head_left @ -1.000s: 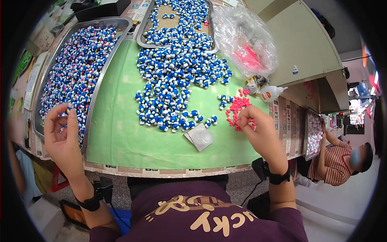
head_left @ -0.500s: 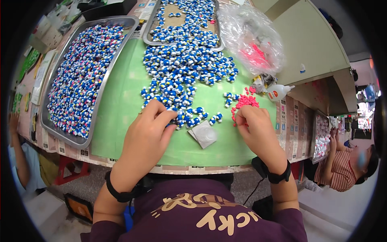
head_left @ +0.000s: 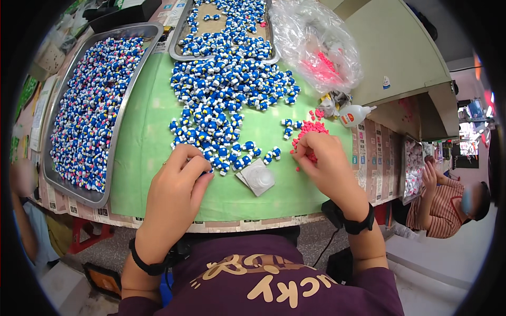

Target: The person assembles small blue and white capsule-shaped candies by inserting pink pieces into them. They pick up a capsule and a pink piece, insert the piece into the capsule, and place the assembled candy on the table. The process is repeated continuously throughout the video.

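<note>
My left hand [head_left: 176, 187] is closed in a pinch at the near edge of a pile of small blue-and-white plastic figures [head_left: 211, 97]. A speck of blue shows by its fingertips, but what they hold is not clear. My right hand [head_left: 329, 163] is bent over a heap of tiny red pieces [head_left: 314, 126], thumb and forefinger pressed together. Anything between them is too small to see. Between my hands a round translucent dish [head_left: 259, 178] rests on a pale square pad [head_left: 244, 178]. A few loose blue-and-white figures [head_left: 272, 155] lie beside it.
Metal trays of figures stand at the left [head_left: 113, 168] and the back [head_left: 276, 52]. Behind the red heap are a clear plastic bag [head_left: 337, 31] and a white squeeze bottle [head_left: 354, 115]. A cabinet [head_left: 392, 47] borders the right. A co-worker [head_left: 448, 203] sits at far right.
The view has shifted, so the table's contents appear farther left. My left hand has drawn slightly back from the pile. The right hand's fingertips remain at the red pieces.
</note>
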`<state>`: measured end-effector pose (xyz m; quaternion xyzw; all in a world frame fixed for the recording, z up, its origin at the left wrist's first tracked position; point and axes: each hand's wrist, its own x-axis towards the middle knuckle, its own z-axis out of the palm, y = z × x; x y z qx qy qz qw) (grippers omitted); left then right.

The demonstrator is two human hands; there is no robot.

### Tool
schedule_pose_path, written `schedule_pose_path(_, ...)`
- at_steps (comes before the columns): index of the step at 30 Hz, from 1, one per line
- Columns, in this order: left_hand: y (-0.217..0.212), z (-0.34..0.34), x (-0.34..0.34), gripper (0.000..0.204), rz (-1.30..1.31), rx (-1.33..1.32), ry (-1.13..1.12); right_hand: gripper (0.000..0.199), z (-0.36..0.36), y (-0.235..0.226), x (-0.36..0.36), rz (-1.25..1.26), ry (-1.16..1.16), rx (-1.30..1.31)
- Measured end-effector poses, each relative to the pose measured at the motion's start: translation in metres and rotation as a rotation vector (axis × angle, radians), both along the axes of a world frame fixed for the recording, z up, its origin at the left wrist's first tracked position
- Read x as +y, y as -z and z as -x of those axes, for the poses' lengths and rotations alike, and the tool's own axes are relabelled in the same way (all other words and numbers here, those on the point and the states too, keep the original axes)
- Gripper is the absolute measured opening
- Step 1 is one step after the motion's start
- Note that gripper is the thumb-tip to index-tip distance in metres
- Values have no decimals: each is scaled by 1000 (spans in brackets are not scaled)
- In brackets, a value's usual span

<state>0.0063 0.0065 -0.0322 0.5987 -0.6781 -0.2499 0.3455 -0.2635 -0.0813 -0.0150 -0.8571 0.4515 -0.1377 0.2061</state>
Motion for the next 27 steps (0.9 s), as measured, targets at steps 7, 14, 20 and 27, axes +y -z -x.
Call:
schedule_pose_path(7,2,-4,2,13,-17,16,-8,14,3,-3,-1,-31,-13,-44)
schedule_pose_path(14,-1,-1,2,13,-6,-48,-16,15,9,-2,2,-99,-54,-61)
schedule_pose_path(20,0,-1,0,14,23,-100,6,16,13,-5,-1,-109,-43,-92)
schedule_pose_path(27,1,-4,0,15,54,-72,39,16,2,-4,3,36,-117,-2)
